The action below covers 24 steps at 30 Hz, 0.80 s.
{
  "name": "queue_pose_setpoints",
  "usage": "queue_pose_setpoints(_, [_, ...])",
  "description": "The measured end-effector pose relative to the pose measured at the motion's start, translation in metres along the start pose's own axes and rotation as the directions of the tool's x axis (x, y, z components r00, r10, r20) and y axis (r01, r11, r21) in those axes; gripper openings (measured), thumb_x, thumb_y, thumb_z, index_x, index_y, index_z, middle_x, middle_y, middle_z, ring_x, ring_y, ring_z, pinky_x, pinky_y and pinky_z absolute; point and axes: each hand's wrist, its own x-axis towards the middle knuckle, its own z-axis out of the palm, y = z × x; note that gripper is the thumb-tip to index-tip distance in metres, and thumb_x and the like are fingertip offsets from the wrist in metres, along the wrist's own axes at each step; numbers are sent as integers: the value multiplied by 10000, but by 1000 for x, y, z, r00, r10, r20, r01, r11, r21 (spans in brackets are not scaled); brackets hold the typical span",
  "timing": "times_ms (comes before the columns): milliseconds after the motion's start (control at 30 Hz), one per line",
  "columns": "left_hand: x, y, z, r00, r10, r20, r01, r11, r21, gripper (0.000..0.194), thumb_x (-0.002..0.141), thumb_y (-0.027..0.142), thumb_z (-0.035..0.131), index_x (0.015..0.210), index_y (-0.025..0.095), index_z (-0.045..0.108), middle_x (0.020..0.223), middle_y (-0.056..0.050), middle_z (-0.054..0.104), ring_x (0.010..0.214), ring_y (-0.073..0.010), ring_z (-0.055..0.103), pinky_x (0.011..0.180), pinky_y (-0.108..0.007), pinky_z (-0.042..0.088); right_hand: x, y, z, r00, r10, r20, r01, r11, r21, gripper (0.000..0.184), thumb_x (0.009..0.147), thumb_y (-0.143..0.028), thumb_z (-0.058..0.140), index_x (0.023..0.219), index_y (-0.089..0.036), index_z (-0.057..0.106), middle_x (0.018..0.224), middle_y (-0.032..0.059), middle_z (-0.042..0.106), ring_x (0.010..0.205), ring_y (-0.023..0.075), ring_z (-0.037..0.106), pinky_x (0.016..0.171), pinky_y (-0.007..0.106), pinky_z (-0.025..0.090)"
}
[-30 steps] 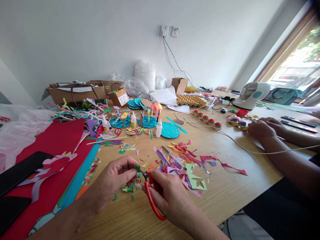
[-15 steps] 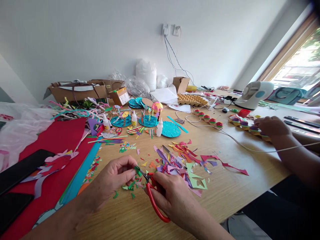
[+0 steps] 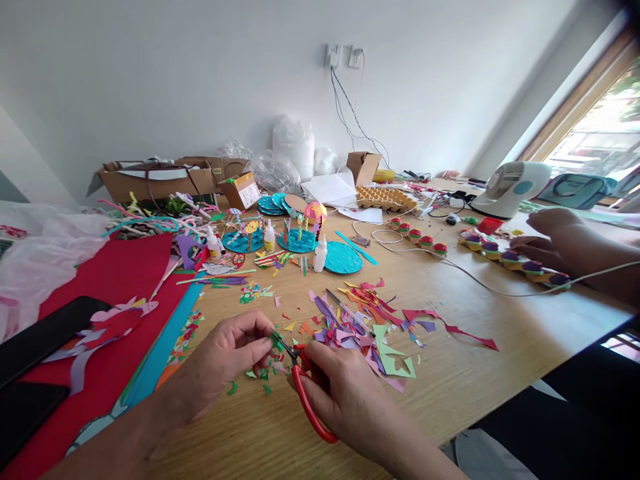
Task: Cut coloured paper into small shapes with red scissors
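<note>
Over a wooden table (image 3: 240, 440) by a pale wall (image 3: 200, 73), left grip (image 3: 238, 345) pinches perhaps green paper (image 3: 277, 344), right grip (image 3: 343, 383) scissors (image 3: 307, 409).

Daylight from right window (image 3: 595, 137), overexposed; edges stretched.

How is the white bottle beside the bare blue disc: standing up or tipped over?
Upright: the white squeeze bottle stands on the tabletop, narrow end pointing up.

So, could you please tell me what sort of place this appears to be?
It looks like a craft room or workshop: coloured paper scraps and small white bottles are on a wooden table, and the right hand holds red-handled scissors.
</note>
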Motion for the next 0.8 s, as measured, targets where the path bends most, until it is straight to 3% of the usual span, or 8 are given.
queue_pose_setpoints(600, [-1, 8, 1, 996, -69, -63, 71, 997, 30, 73, 688, 234, 587, 703, 168, 560, 555, 66, 500, 517, -82, 440, 516, -216, 349, 1, 4, 2, 999, -42, -9, 43, 999, 19, 240, 837, -302, 471, 633, -188, 415, 503, -53, 388, 433, 66, 284, 443, 199, 167])
queue_pose_setpoints(800, [-2, 6, -1, 998, -49, -27, 49, 999, -13, 82, 743, 245, 578, 718, 167, 574, 571, 47, 559, 551, -92, 483, 553, -222, 389, 2, 4, 1, 999, -40, -1, 40, 999, 19, 259, 840, -308, 469, 621, -185, 405, 500, -56, 375, 431, 63, 273, 443, 204, 162])
